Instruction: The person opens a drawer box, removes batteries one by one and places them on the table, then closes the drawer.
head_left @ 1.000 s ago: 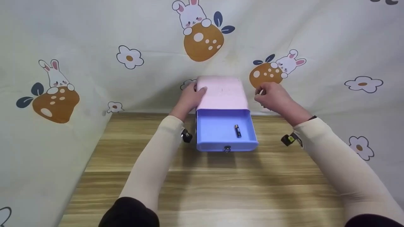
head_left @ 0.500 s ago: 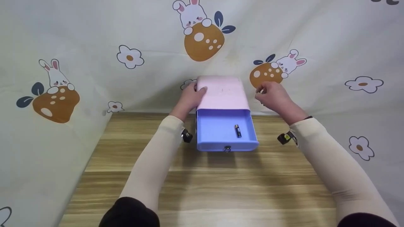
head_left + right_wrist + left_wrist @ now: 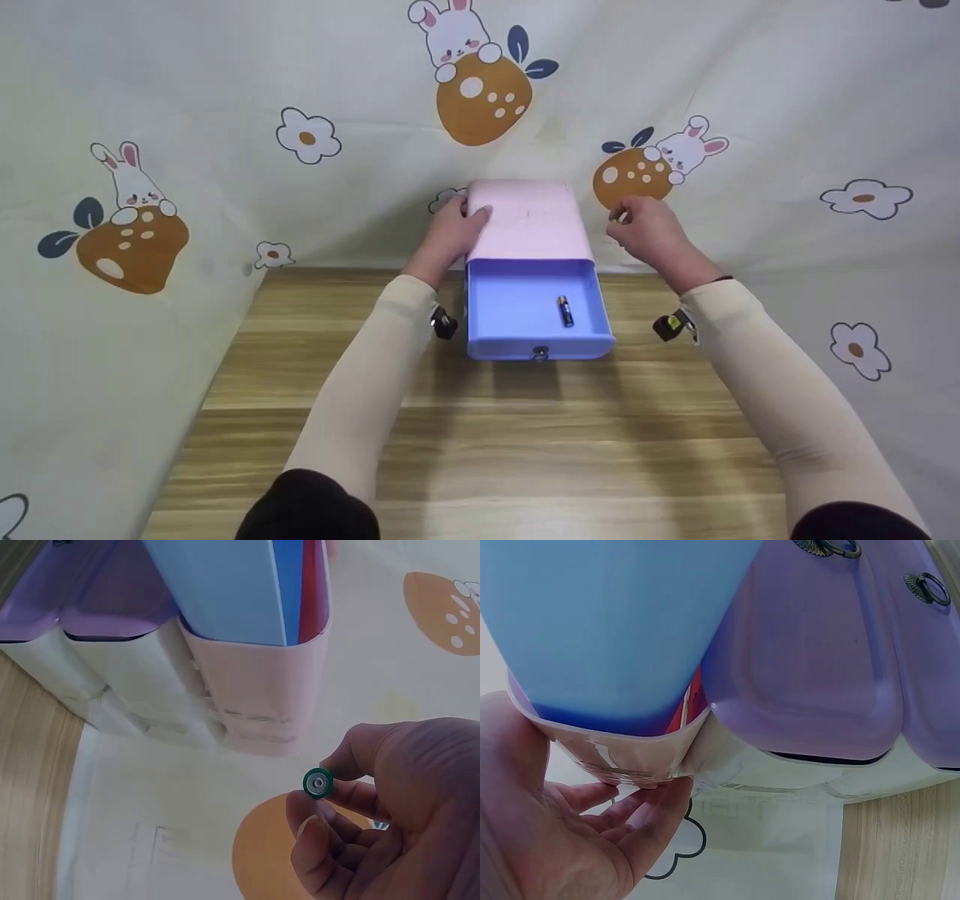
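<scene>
My left hand (image 3: 454,229) grips the pink top casing (image 3: 529,221) of a stacked drawer cabinet, thumb on top and fingers along its left side. The top blue drawer (image 3: 517,300) is pulled out, with a ring handle on its front. On its floor, toward the right, lies a dark battery (image 3: 565,311) with a copper-coloured end. To the right of the cabinet, my right hand (image 3: 649,229) is raised apart from it. In the right wrist view, its thumb and fingers pinch a green-rimmed battery (image 3: 318,783), seen end-on; its length is hidden.
Below the blue drawer, purple drawers (image 3: 810,652) with ring handles are closed. Something red (image 3: 686,705) shows inside the top casing beside the blue drawer. The cabinet stands at the back of a wood-grain table (image 3: 480,465), against a rabbit-print cloth (image 3: 360,210).
My right wrist and forearm have shifted slightly left, while the hand stays nearly in place. The left hand, the drawer and the battery in it have not moved.
</scene>
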A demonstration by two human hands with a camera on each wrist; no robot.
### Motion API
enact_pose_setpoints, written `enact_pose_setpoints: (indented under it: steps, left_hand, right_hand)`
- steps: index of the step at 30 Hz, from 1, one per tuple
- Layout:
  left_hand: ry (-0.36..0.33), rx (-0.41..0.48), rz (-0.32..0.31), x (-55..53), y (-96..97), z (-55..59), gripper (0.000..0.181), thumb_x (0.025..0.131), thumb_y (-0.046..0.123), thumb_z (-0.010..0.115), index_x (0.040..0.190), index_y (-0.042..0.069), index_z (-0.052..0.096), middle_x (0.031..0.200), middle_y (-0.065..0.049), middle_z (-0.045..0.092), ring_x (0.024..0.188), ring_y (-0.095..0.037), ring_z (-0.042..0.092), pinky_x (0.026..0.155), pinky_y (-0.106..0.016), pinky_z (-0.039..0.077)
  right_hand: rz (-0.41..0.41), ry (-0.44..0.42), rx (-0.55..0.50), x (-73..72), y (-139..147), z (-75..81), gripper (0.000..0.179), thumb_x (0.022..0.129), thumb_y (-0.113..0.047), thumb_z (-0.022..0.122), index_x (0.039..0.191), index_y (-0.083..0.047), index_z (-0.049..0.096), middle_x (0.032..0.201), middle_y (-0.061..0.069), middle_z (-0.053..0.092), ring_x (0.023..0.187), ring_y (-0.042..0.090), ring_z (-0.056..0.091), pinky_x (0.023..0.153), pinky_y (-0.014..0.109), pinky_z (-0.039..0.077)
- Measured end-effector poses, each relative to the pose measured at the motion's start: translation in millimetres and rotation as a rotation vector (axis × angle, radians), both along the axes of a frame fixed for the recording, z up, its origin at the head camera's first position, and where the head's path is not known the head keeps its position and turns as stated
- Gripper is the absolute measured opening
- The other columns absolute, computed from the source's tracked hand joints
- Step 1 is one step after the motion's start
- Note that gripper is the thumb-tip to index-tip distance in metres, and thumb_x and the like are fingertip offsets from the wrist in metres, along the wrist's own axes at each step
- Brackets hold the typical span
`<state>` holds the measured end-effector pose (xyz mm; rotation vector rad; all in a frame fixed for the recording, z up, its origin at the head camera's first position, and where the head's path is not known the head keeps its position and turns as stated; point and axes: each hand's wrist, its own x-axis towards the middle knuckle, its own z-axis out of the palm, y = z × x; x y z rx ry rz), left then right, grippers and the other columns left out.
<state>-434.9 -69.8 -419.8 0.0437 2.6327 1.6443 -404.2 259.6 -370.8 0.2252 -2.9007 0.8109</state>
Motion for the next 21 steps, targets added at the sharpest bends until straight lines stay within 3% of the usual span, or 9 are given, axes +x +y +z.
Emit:
enact_pose_setpoints:
  steps: [10,21]
  left_hand:
    - [-0.009,0.002,0.002,0.3,2.7,0.5,0.075,0.112,0.051,0.059,0.170,0.008,0.038,0.165,-0.016,0.052,0.142,-0.028,0.056,0.118,-0.045,0.048]
    - [0.009,-0.004,0.008,-2.4,1.7,-1.8,0.073,0.112,0.050,0.059,0.168,0.007,0.041,0.163,-0.016,0.054,0.142,-0.028,0.057,0.118,-0.044,0.048]
  right_hand:
    - [-0.013,-0.004,0.019,-9.2,4.7,-17.1,0.017,0.100,-0.011,0.067,0.111,-0.001,0.075,0.092,0.015,0.076,0.076,0.027,0.069,0.063,0.033,0.053]
    - [-0.006,-0.029,0.091,-14.9,1.7,-37.3,0.024,0.103,-0.012,0.067,0.122,0.001,0.075,0.097,0.017,0.076,0.081,0.031,0.070,0.072,0.044,0.057]
